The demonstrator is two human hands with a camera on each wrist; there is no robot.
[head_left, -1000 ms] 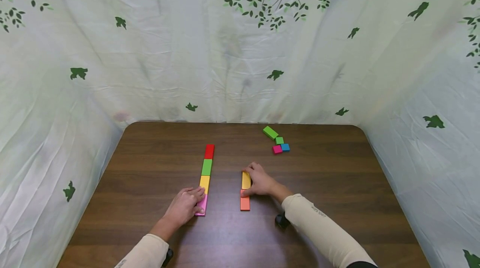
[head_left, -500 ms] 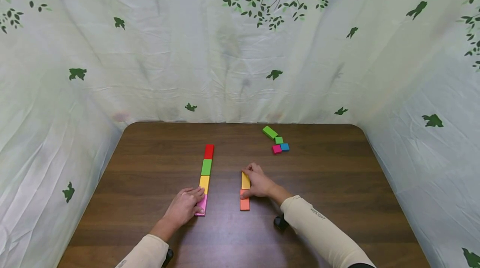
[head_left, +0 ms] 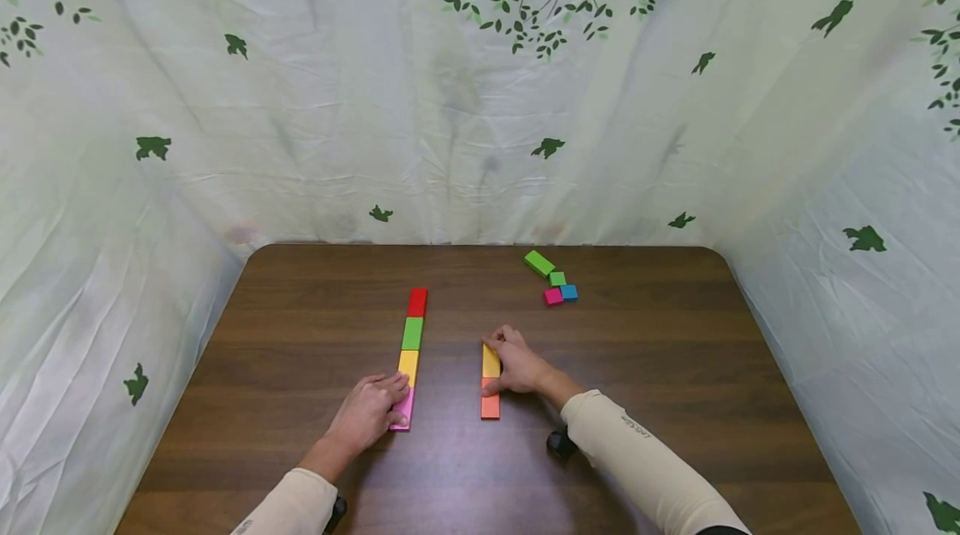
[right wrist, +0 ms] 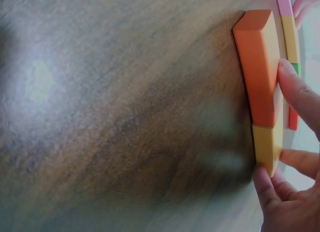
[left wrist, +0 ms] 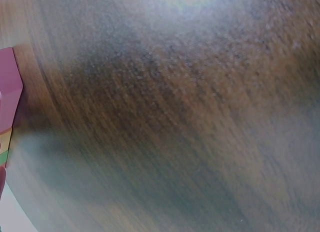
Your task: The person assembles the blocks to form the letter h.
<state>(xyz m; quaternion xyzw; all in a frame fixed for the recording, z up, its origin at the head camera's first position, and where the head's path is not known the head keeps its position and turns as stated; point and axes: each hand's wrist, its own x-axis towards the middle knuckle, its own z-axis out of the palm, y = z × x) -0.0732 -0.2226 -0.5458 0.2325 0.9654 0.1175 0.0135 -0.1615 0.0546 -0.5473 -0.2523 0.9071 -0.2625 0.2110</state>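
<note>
1. Hand, left (head_left: 366,412): resting across pink block (head_left: 406,407); I cannot tell whether its fingers are gripping.
2. Yellow block (head_left: 408,362), green block (head_left: 412,333), red block (head_left: 417,302): continuing that row.
3. Orange block (head_left: 491,408), amber block (head_left: 490,362): lying end to end; right hand (head_left: 521,363) is holding the amber block, fingers curled, thumb touching orange.
4. Block cluster (head_left: 553,297): lying farther off, as I am viewing it.
</note>
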